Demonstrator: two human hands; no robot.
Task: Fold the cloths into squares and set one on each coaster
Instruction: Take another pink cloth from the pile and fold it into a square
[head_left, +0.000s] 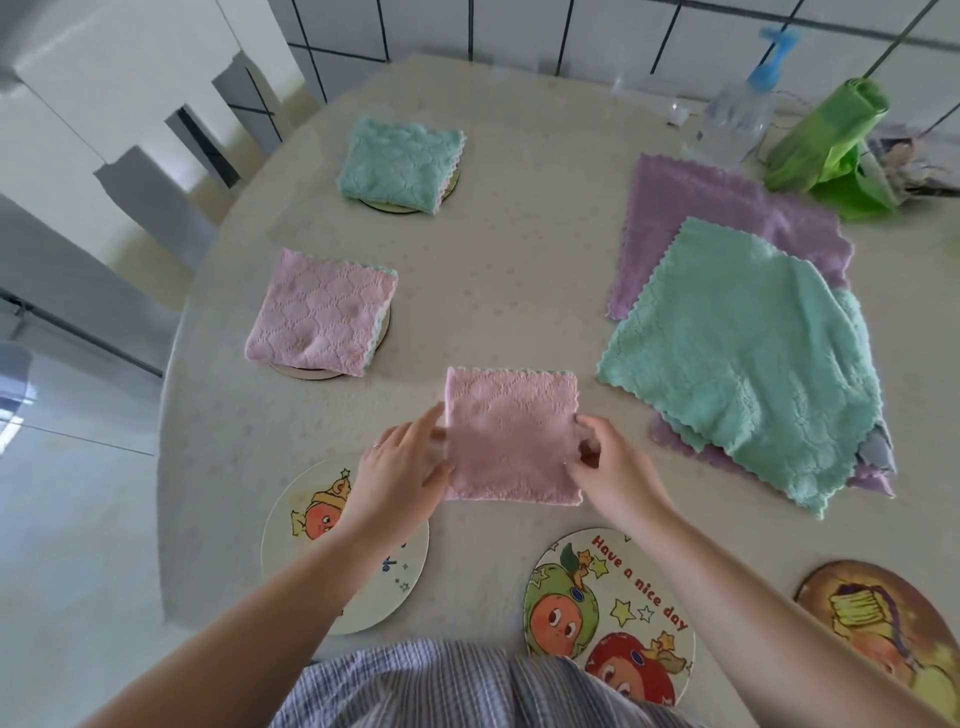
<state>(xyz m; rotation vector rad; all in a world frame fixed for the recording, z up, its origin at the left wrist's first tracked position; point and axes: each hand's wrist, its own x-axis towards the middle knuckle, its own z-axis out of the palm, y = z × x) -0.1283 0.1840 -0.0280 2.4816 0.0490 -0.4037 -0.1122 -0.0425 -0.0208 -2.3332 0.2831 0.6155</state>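
We read "Have a nice day" in red letters curving along the upper right rim of the fruit-cartoon coaster (608, 597) nearest us. On the left coaster (311, 525) there's dark lettering, mostly hidden under the forearm, and we can't make it out.

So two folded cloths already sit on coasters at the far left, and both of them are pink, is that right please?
Not quite. Two folded cloths do sit on coasters at the far left, but only the nearer cloth is pink; the farther cloth is mint green. The head view shows this. The other pink cloth is between both hands, not on a coaster.
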